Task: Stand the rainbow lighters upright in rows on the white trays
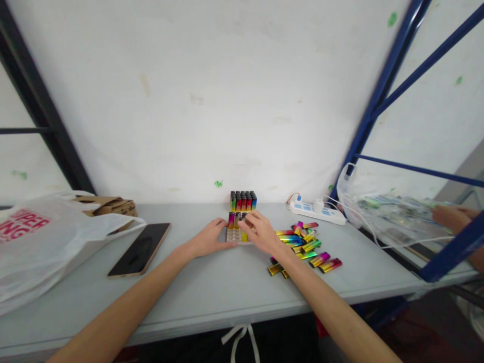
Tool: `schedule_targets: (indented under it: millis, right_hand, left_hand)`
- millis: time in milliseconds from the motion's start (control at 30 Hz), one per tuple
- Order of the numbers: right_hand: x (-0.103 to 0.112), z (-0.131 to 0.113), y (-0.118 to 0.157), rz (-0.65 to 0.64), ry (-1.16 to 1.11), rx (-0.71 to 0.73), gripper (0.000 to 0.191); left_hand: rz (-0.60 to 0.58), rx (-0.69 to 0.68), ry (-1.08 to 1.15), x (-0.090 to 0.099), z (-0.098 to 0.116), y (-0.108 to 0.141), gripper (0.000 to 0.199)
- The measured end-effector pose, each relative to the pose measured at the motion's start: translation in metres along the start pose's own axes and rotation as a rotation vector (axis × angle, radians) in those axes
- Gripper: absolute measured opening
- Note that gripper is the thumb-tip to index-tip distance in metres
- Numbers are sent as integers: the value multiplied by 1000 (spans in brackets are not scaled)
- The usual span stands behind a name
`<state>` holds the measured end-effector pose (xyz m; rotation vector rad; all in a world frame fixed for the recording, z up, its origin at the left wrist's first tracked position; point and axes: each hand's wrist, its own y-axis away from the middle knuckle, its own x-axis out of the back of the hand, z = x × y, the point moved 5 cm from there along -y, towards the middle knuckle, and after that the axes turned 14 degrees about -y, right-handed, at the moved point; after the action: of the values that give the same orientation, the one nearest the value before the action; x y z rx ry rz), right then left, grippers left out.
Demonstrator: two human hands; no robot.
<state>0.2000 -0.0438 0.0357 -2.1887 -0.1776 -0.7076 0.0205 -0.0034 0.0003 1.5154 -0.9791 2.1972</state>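
A pale tray with rows of small cells lies on the grey table, a few shiny multicoloured lighters upright in its back part. My left hand grips the tray's left side, thumb along the front edge. Over the tray's right part, my right hand is closed, its fingers pinching a yellow-toned lighter; that hand hides much of it. Directly behind the tray stands a block of upright lighters with black tops. Right of my right hand lies a loose pile of lighters in metallic colours.
A phone lies at left, beside a white plastic bag and folded cardboard. At back right is a power strip with cables. Beyond the blue frame post, another person's hand is near clear plastic bags.
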Motion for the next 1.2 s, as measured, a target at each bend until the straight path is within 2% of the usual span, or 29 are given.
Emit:
schedule_targets:
  millis: [100, 267, 333, 600, 767, 867, 967, 1067, 1200]
  right_hand:
    - [-7, 6, -1, -61, 1, -55, 39]
    - [-10, 22, -3, -31, -64, -147, 32]
    - [-13, 26, -3, -58, -60, -158, 31]
    - [-21, 25, -5, -229, 177, -143, 27]
    - [-23, 18, -7, -237, 379, -198, 39]
    - [-22, 16, -9, -255, 381, -206, 38]
    - [-5, 15, -9, -215, 281, -199, 41]
    - [29, 16, -2, -175, 103, -222, 41]
    - [65, 15, 30, -444, -96, -264, 23]
  left_hand:
    - [35, 10, -14, -2, 3, 0, 58]
    - [58, 41, -66, -9, 10, -2, 62]
    - [54, 42, -56, -12, 12, -3, 63]
    - [64, 49, -40, -17, 11, -3, 61]
    - [55, 41, -44, -16, 13, -3, 60]
    - [45, 35, -48, -14, 15, -4, 58]
    - [28, 58, -45, -12, 15, -4, 60]
    - [25, 64, -32, -10, 15, -4, 63]
    - [17, 60, -37, -9, 12, -4, 62]
